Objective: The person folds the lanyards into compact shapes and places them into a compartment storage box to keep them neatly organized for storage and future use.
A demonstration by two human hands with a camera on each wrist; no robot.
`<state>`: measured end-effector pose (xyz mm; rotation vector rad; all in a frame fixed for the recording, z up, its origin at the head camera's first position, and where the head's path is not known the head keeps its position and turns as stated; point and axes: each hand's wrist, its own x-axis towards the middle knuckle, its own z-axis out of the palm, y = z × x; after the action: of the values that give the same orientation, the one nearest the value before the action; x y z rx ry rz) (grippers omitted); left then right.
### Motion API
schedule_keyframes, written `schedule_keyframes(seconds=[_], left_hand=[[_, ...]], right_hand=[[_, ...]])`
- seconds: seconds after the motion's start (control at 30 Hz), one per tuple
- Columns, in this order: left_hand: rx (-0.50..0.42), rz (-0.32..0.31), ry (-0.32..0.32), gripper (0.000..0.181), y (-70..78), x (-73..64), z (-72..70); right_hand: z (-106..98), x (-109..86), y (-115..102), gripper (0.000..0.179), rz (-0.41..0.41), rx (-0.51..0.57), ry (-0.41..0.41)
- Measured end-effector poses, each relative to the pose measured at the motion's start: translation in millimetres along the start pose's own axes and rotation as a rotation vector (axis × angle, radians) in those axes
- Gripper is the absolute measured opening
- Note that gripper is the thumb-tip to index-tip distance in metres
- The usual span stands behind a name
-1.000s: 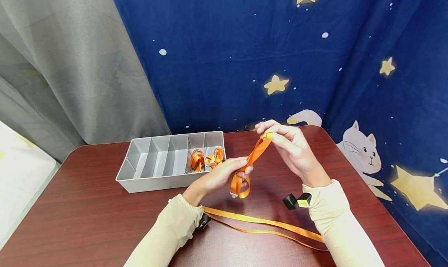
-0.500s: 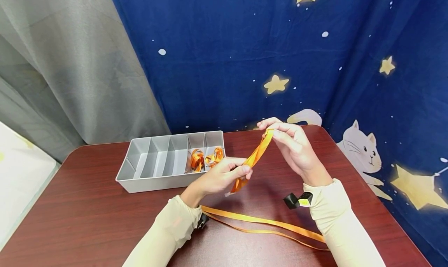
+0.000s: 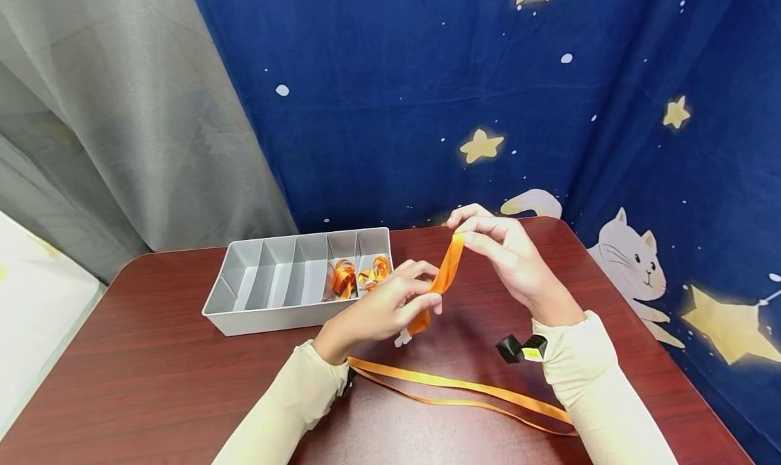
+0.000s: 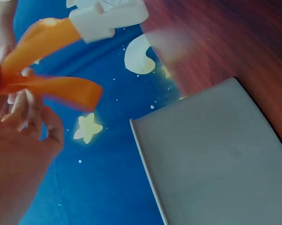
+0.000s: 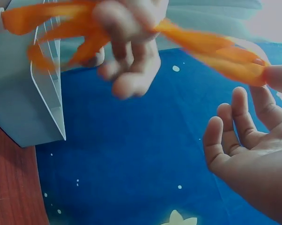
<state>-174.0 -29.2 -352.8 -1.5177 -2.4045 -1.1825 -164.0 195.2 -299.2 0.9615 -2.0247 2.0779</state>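
Observation:
Between my two hands stretches a folded orange lanyard with a white plastic clip at its lower end. My left hand grips its lower part; in the left wrist view the clip and a loose loop stick out past the fingers. My right hand pinches the upper end between thumb and index finger, and its other fingers are spread loosely in the right wrist view. A second orange lanyard lies stretched across the table below the hands, partly hidden by the right sleeve.
A grey divided tray stands behind and left of the hands. Its two right compartments hold coiled orange lanyards. The dark red tabletop reaches back to a blue star-patterned curtain and a grey curtain.
My left hand has shifted its grip on the lanyard, and its fingers now cover more of the hanging loops. My right hand's pinched end rose slightly, then came down and left.

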Motion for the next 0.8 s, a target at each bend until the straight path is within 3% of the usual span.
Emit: schedule_keyframes(seconds=[0.17,0.4,0.67,0.8], left_hand=[[0.011,-0.082,0.078,0.025,-5.1,-0.1,0.4],[-0.071,-0.115,0.206,0.023,-12.6,-0.1,-1.4],[0.034,-0.127,0.259,0.018,-13.1,-1.8,-4.3],[-0.005,-0.116,0.285,0.013,-13.3,-1.9,-6.2]], right_hand=[[1,-2.6,-5,0.016,0.003,-0.091,-0.032],[5,-7.2,-8,0.014,0.047,-0.11,-0.127],[12,-10.7,-9,0.012,0.008,-0.087,-0.196],[17,-13.5,-10,0.018,-0.008,-0.083,-0.2]])
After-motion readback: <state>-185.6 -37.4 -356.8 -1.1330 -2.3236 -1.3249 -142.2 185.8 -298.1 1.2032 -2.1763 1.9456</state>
